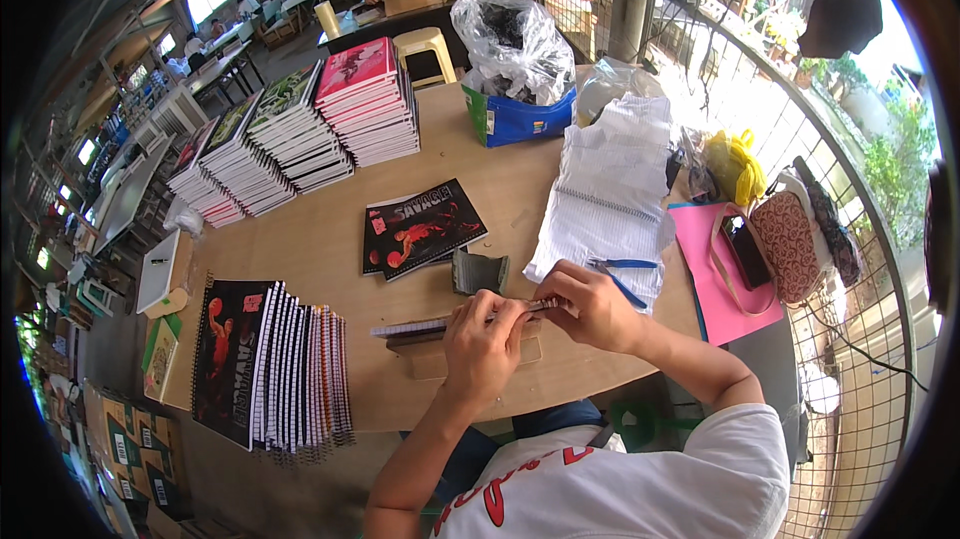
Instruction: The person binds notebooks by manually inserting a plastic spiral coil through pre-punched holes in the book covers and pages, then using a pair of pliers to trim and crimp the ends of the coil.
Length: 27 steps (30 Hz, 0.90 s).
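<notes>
A notebook [412,327] stands on edge, its spine up, on a small wooden block [430,364] at the table's near edge. My left hand [482,344] is closed around the notebook's upper edge. At the right end of the same edge, the fingers of my right hand [590,307] pinch the spine; the exact grip is partly hidden. Just beyond my hands sits a dark grey curved holder [480,272]. Blue-handled pliers [625,279] lie by my right hand, on crumpled lined sheets [605,204]. Black-covered notebooks [425,227] lie flat farther off.
Fanned spiral notebooks [235,359] overhang the table's near left edge. Tall notebook stacks [365,104] fill the far left. A blue box [530,119] with clear plastic stands at the back. On the right are a pink folder [705,259], a phone [745,251] and a patterned bag [790,244].
</notes>
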Tool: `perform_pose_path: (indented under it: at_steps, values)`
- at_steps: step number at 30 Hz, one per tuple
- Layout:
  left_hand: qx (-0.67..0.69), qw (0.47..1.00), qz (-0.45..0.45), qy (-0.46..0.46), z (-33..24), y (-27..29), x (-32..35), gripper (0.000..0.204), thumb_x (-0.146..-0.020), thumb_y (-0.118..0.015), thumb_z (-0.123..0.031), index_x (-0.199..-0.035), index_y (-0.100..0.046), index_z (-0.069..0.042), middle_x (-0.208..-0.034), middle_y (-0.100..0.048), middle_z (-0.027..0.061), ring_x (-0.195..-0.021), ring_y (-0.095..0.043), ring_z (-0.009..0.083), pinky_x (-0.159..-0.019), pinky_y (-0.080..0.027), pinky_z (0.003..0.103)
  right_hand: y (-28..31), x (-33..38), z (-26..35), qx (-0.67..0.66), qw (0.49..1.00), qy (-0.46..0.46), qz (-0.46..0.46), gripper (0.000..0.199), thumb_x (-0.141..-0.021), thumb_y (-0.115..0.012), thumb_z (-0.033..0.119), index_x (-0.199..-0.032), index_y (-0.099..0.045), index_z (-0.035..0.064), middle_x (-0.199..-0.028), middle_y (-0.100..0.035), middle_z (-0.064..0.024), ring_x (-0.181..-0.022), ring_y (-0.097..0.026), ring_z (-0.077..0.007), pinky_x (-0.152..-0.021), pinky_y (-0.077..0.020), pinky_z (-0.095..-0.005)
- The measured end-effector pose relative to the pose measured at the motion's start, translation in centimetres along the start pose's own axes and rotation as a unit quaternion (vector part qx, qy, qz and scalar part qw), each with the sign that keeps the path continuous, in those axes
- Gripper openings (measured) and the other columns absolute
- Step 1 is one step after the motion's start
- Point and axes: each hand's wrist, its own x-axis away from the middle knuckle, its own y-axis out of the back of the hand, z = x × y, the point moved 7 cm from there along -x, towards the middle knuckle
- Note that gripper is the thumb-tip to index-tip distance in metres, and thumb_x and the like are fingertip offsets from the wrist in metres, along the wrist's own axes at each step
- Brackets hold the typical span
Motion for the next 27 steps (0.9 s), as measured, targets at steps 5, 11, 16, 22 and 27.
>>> perform_pose_path:
  at_steps: [5,11,16,22,27]
  values:
    - [0.022,1.0,-0.005,-0.006,-0.2,0.1,-0.1,0.018,-0.082,-0.075,-0.008,-0.098,-0.067,-0.013,-0.085,-0.055,0.0043,-0.082,-0.063,0.025,-0.073,-0.049,0.04,0.3,0.3,0.4,0.174,0.978,0.119,0.007,0.031,-0.084,-0.077,0.022,-0.108,-0.066,0.0071,-0.103,-0.064,-0.0101,-0.092,-0.065,-0.0331,-0.078,-0.0519,-0.0462]
    - [0.032,0.999,-0.015,0.009,0.1,0.4,-0.3,0.038,-0.082,-0.075,-0.008,-0.118,-0.063,-0.015,-0.086,-0.055,0.0056,-0.083,-0.062,0.0269,-0.074,-0.049,0.041,1.1,-0.2,2.2,0.181,0.975,0.112,-0.055,0.039,-0.088,-0.073,0.039,-0.112,-0.071,0.0088,-0.12,-0.062,-0.0143,-0.098,-0.066,-0.0328,-0.085,-0.052,-0.0452]
    - [-0.012,0.999,0.008,-0.039,-1.8,1.2,-1.5,0.036,-0.086,-0.075,-0.028,-0.119,-0.063,-0.019,-0.091,-0.058,0.002,-0.08,-0.062,0.0229,-0.073,-0.045,0.039,0.3,5.7,2.9,0.163,0.968,0.141,-0.126,0.031,-0.088,-0.074,0.031,-0.109,-0.071,0.0087,-0.103,-0.063,-0.0137,-0.085,-0.065,-0.0296,-0.072,-0.0509,-0.0414]
    - [-0.044,0.999,0.027,0.007,-0.7,-0.9,-0.8,0.019,-0.087,-0.075,-0.033,-0.097,-0.069,-0.018,-0.101,-0.061,-0.0028,-0.086,-0.063,0.0192,-0.073,-0.044,0.038,-4.2,8.0,-7.4,-0.047,0.974,-0.17,-0.144,0.029,-0.097,-0.06,0.015,-0.124,-0.063,0.0042,-0.101,-0.06,-0.0197,-0.09,-0.063,-0.0362,-0.081,-0.0502,-0.0452]
    - [-0.081,0.997,-0.008,-0.002,-1.1,-0.6,-1.5,0.017,-0.088,-0.074,-0.033,-0.091,-0.068,-0.017,-0.097,-0.063,-0.004,-0.081,-0.063,0.0195,-0.072,-0.044,0.037,-6.3,-3.3,-10.2,0.248,0.965,-0.017,0.083,0.035,-0.106,-0.047,0.029,-0.125,-0.06,0.0025,-0.122,-0.061,-0.0221,-0.105,-0.06,-0.0437,-0.087,-0.0544,-0.0472]
